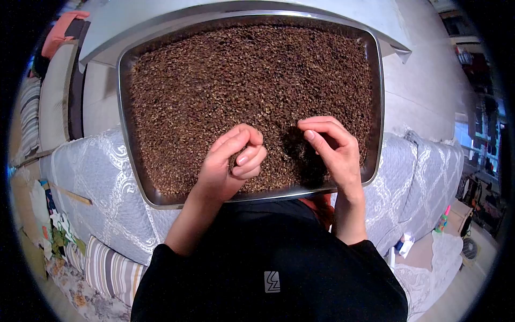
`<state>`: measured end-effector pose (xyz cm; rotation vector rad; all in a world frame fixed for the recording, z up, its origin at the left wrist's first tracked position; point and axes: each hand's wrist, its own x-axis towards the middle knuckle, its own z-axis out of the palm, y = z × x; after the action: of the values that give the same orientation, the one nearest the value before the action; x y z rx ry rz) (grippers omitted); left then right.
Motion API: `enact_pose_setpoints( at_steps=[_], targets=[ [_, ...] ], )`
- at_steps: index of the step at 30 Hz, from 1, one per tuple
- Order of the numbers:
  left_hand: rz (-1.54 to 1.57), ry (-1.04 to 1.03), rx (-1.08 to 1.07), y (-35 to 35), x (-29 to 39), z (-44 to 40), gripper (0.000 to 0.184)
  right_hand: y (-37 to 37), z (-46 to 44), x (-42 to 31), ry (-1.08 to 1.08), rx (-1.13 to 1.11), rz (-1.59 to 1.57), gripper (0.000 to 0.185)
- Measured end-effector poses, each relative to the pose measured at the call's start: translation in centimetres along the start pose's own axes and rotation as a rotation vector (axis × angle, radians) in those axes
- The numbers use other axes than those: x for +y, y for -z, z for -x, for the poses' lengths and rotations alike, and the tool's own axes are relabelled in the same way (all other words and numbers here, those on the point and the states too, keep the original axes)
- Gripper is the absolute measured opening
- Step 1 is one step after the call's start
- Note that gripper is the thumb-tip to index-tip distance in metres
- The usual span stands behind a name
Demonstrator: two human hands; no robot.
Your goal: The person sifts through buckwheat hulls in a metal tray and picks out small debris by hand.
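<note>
One metal tray [382, 107] of uncounted brown bits [214, 86] lies before the person, long axis left to right. Two hands hover over its near side: left hand [230, 156] curled, right hand [339, 151] with fingertips drawn close; I cannot tell whether either grip pinches anything.

Two hands [232, 158], one metal tray [122, 102], one black shirt [214, 257], one pale logo [272, 282]; brown bits [214, 75] beyond counting
</note>
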<state>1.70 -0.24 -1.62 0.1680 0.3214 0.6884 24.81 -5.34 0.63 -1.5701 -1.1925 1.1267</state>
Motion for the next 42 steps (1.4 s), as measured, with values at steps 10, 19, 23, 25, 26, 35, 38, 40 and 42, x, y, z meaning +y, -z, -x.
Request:
enact_pose_setpoints(
  at_steps=[10, 19, 23, 25, 26, 35, 38, 40, 42],
  targets=[
    [-0.481, 0.07, 0.182, -0.9, -0.3, 0.0, 0.021, -0.8, 0.5, -0.9, 0.054, 0.157, 0.052, 0.01],
    [-0.917, 0.047, 0.146, -0.1, -2.6, 0.0, 0.021, -4.1, 2.4, -1.3, 0.407, 0.029, 0.256, 0.02],
    [-0.679, 0.101, 0.156, 0.3, -1.8, 0.5, 0.02, -3.2, 2.9, -1.5, 0.191, -0.024, 0.12, 0.013],
    [-0.453, 0.02, 0.047, 0.6, -1.2, 0.6, 0.022, -2.3, 2.3, -0.5, 0.318, 0.079, 0.29, 0.014],
    [-0.328, -0.017, -0.008, 0.2, -0.7, 0.8, 0.023, -2.0, 1.9, 0.0, 0.325, 0.128, 0.343, 0.015],
    [-0.083, -0.085, -0.238, -0.1, 0.6, 0.6, 0.021, -3.4, 0.0, 1.1, 0.356, 0.114, 0.76, 0.019],
    [-0.076, -0.095, -0.215, 0.2, 0.5, 0.8, 0.02, -3.0, 0.2, 1.3, 0.299, 0.075, 0.707, 0.015],
    [-0.08, -0.116, -0.203, 0.4, 0.3, 0.8, 0.019, -2.3, 0.3, 1.2, 0.163, 0.065, 0.415, 0.013],
    [-0.097, -0.14, -0.19, 0.5, 0.2, 0.7, 0.019, -1.4, 0.4, 0.6, 0.019, 0.034, 0.167, 0.011]
  ],
)
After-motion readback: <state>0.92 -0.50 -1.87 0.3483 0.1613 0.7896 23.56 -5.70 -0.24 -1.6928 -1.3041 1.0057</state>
